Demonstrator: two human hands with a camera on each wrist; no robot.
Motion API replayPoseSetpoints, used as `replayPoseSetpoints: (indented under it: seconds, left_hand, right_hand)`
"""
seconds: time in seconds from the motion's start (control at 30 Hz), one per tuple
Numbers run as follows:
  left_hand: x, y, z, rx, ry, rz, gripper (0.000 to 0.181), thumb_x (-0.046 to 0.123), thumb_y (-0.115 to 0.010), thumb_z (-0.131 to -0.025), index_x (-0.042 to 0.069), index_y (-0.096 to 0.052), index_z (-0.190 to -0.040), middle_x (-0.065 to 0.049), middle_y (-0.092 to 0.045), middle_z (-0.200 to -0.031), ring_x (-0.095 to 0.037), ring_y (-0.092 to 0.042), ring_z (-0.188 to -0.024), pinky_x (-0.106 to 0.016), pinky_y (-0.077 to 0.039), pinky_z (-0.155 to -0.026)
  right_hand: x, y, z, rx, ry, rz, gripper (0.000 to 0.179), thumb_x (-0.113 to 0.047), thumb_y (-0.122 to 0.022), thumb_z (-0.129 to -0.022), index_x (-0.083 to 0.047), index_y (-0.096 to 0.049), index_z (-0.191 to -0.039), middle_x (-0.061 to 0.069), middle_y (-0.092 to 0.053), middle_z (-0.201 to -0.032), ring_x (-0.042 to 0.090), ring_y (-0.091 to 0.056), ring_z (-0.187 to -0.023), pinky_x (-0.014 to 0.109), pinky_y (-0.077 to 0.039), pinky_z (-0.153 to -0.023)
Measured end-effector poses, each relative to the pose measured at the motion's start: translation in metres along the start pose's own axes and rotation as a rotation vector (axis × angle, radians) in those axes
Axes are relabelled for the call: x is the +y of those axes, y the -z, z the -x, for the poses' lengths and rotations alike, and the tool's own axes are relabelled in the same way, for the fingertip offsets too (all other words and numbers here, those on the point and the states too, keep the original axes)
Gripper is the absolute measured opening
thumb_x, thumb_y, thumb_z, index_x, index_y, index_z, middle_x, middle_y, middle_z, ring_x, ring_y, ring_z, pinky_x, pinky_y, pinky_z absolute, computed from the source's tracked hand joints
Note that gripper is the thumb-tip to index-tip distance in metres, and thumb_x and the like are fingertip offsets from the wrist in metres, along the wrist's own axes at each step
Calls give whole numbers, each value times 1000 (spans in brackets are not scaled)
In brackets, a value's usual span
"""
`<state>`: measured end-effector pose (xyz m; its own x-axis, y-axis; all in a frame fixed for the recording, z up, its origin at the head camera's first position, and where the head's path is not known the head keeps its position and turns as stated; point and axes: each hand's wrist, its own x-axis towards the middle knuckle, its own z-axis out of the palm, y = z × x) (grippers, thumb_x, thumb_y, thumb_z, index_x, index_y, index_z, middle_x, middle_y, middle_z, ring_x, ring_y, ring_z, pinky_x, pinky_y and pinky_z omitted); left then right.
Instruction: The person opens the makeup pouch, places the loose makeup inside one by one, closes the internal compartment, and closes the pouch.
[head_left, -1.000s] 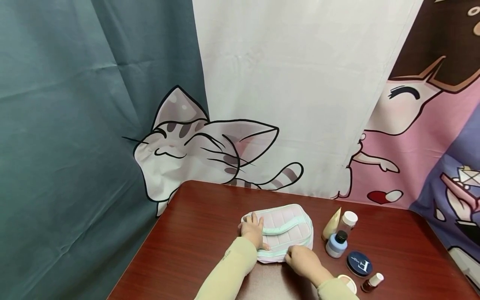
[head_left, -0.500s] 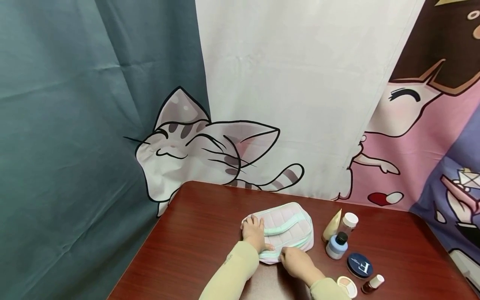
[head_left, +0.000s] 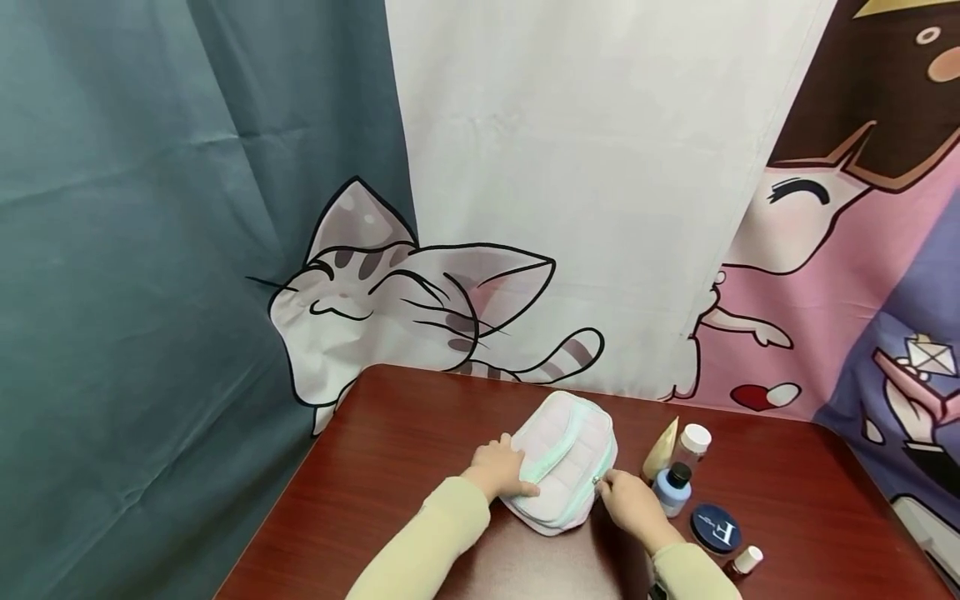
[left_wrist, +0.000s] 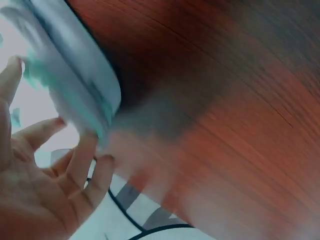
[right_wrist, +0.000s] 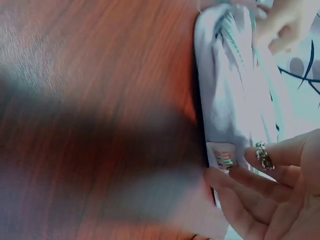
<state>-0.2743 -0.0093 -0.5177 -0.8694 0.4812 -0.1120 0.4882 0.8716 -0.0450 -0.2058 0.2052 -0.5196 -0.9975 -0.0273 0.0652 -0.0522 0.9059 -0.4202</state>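
A quilted pale pink pouch (head_left: 566,446) with a mint green handle strap and trim lies on the table, turned at a slant. My left hand (head_left: 497,469) rests on its left side, thumb over the top and fingers loosely spread along the edge; the left wrist view shows those fingers (left_wrist: 82,150) touching the pouch side. At the right edge, my right hand (head_left: 630,504) pinches the metal zipper pull (right_wrist: 262,155). A small printed label (right_wrist: 223,155) sticks out of the pouch beside these fingers. From the head view, how far the zipper is undone cannot be told.
Right of the pouch stand a beige tube (head_left: 660,450), a white-capped clear bottle (head_left: 692,443) and a blue bottle with black cap (head_left: 672,490). Nearer lie a dark round compact (head_left: 716,528) and a small white-capped bottle (head_left: 744,562). A printed curtain (head_left: 480,167) hangs behind the table.
The pouch has turned counter-clockwise. My right hand first slid left along its front edge, and is now farther right at the pouch's right side. My left hand has shifted to the pouch's left edge.
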Motion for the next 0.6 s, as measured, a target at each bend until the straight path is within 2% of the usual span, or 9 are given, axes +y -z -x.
replayPoseSetpoints:
  seconds: [0.03,0.1,0.2,0.27,0.37,0.47,0.6]
  left_hand:
    - [-3,0,1,2,-45,12,73,72,-64,-65,20,-64,-116,-6,-48,-106,-20,-49,-93,-33,-44,-71]
    - [-8,1,2,-10,-139,32,79,69,-72,-57,19,-62,-118,-4,-48,-116,-21,-47,-108,-33,-43,-84]
    - [-13,-1,2,-53,-258,41,100,64,-78,-50,20,-48,-134,-1,-35,-142,-21,-29,-132,-34,-28,-103]
    - [-14,-3,2,-74,-300,24,106,63,-79,-51,22,-39,-141,-1,-26,-150,-22,-18,-138,-36,-20,-108]
    - [-13,-7,1,-72,-307,-20,102,65,-75,-56,24,-38,-142,-2,-29,-148,-20,-24,-136,-33,-20,-108]
    - [-8,-6,-1,-74,-278,-58,96,67,-73,-58,25,-44,-139,-2,-37,-144,-20,-31,-133,-31,-26,-105]
    - [2,1,-5,-107,-230,-116,93,70,-71,-56,27,-47,-136,-1,-43,-140,-19,-39,-128,-31,-35,-99]
  right_hand:
    - [1,1,-2,-4,-16,3,16,-13,-58,-87,-9,-57,-72,6,-59,-70,21,-54,-61,43,-43,-58]
    - [4,2,-5,-9,-41,11,15,-13,-56,-88,-8,-58,-74,8,-60,-70,23,-56,-63,45,-43,-59]
    - [7,3,-8,-13,-73,10,13,-13,-54,-89,-6,-60,-79,11,-61,-74,26,-58,-67,47,-45,-62]
    - [9,2,-10,-10,-77,9,13,-13,-54,-90,-4,-60,-82,14,-63,-77,29,-60,-69,49,-45,-63]
    - [10,0,-10,-14,-92,18,13,-13,-54,-90,-3,-61,-84,18,-64,-82,35,-62,-74,51,-45,-64]
    - [12,-2,-10,-30,-101,37,14,-13,-53,-90,-3,-61,-85,21,-64,-86,39,-62,-78,54,-45,-65]
    - [12,-1,-9,-45,-105,49,17,-14,-50,-90,-3,-62,-88,23,-64,-90,42,-61,-79,56,-44,-66]
